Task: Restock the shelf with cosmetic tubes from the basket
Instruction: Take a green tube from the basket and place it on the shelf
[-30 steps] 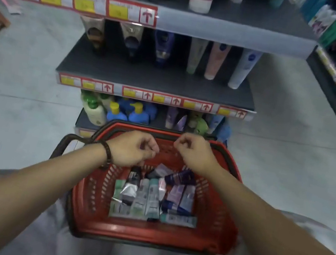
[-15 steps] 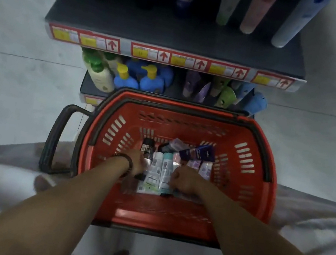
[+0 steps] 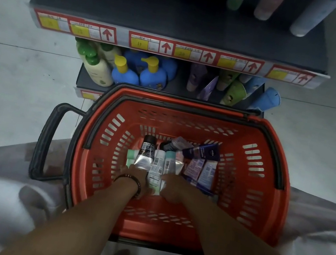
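A red basket stands on the floor below me with several cosmetic tubes lying in its bottom. Both my hands reach down into it. My left hand, a bead bracelet on its wrist, grips the crimped end of a silver tube with a black cap. My right hand curls its fingers over the near end of a teal tube; a white tube lies between the hands. Dark blue and lilac tubes lie to the right. The dark shelf is straight ahead.
Red and yellow price labels line the shelf's front edge, and tall tubes stand at its back right. The lower shelf holds pump bottles and upright tubes. The basket's black handle sticks out left. Pale tiled floor lies on both sides.
Both hands dropped from above the basket's far rim down onto the tubes at its bottom. The view tilted down. In the last half second the hands barely moved.
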`<state>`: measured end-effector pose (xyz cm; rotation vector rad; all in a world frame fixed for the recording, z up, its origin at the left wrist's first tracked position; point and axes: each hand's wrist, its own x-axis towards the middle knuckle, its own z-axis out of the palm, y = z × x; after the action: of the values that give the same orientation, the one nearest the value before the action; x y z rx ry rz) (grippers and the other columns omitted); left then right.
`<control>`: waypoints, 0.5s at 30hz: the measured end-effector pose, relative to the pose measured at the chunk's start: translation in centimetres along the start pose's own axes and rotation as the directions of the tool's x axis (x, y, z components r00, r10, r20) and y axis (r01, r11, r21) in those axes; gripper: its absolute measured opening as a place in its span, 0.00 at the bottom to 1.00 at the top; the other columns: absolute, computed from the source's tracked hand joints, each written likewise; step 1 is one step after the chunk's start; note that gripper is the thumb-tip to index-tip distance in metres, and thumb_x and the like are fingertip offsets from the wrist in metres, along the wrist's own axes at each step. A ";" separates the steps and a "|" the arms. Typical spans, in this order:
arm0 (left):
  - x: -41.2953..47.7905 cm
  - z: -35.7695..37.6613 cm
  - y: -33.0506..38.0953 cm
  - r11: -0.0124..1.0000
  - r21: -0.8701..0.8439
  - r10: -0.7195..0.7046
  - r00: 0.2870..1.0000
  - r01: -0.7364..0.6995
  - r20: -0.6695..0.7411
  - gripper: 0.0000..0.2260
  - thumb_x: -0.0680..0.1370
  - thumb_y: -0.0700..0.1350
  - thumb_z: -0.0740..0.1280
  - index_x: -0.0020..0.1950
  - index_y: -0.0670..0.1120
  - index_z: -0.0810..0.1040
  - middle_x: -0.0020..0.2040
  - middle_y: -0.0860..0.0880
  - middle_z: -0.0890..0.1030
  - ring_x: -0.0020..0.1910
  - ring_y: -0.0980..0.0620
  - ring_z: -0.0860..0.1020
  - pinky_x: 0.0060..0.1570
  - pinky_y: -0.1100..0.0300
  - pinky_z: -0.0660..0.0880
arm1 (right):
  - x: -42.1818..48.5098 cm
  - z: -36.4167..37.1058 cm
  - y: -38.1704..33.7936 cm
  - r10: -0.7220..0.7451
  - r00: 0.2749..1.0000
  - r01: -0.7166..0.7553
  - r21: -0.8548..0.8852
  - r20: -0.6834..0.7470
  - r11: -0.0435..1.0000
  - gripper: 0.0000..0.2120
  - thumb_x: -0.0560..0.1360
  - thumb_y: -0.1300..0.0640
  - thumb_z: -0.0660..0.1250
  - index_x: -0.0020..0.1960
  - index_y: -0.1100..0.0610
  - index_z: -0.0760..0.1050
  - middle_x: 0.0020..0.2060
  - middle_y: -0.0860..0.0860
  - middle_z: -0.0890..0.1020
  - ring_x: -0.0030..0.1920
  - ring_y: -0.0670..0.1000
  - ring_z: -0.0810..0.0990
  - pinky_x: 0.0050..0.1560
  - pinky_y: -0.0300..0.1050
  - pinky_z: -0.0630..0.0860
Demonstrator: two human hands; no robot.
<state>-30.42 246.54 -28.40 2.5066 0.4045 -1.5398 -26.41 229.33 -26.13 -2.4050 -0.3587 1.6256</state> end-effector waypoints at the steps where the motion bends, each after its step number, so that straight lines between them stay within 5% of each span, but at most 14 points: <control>1: -0.9 -0.3 0.3 1.000 -0.020 -0.016 1.000 0.015 -0.015 0.33 0.69 0.67 0.77 0.71 0.57 0.76 0.71 0.44 0.75 0.74 0.36 0.74 0.72 0.39 0.77 | 0.2 0.2 0.2 0.006 1.000 -0.006 0.008 0.009 1.000 0.35 0.83 0.59 0.67 0.88 0.52 0.62 0.87 0.58 0.63 0.84 0.59 0.67 0.82 0.48 0.68; 3: -1.1 -0.6 0.6 0.996 -0.089 -0.010 0.999 0.006 -0.044 0.33 0.69 0.74 0.69 0.69 0.59 0.79 0.68 0.46 0.77 0.71 0.39 0.76 0.71 0.40 0.77 | 0.6 0.6 0.6 0.015 0.999 -0.015 0.018 0.030 1.000 0.33 0.85 0.60 0.65 0.88 0.52 0.61 0.87 0.58 0.62 0.84 0.59 0.67 0.82 0.47 0.67; 6: -0.9 -1.0 1.1 0.985 -0.166 0.040 0.999 -0.045 -0.033 0.23 0.72 0.67 0.67 0.64 0.60 0.83 0.61 0.50 0.86 0.61 0.44 0.83 0.67 0.44 0.81 | 0.8 0.5 1.1 0.008 0.999 -0.010 0.034 0.049 0.999 0.34 0.85 0.62 0.64 0.88 0.50 0.61 0.88 0.57 0.61 0.84 0.59 0.67 0.81 0.47 0.68; 12: -1.3 -1.9 1.3 0.972 -0.227 0.076 0.996 -0.064 0.041 0.20 0.84 0.62 0.71 0.71 0.53 0.84 0.65 0.48 0.87 0.56 0.49 0.84 0.59 0.55 0.80 | 0.1 -1.1 1.7 -0.024 0.999 0.022 0.061 0.033 0.998 0.30 0.84 0.65 0.63 0.83 0.48 0.72 0.86 0.54 0.66 0.82 0.58 0.71 0.76 0.46 0.73; 15: -0.8 -1.8 0.4 0.970 -0.238 0.077 0.994 -0.055 0.081 0.20 0.83 0.64 0.71 0.71 0.55 0.86 0.68 0.48 0.86 0.64 0.47 0.85 0.68 0.52 0.81 | -0.6 -2.1 1.9 -0.008 1.000 0.010 0.078 -0.030 0.997 0.26 0.84 0.61 0.65 0.81 0.49 0.74 0.83 0.54 0.71 0.78 0.58 0.74 0.75 0.49 0.74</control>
<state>-29.06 246.55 -26.88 2.2401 0.4561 -1.4783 -24.49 227.27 -25.43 -2.3643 -0.2949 1.5682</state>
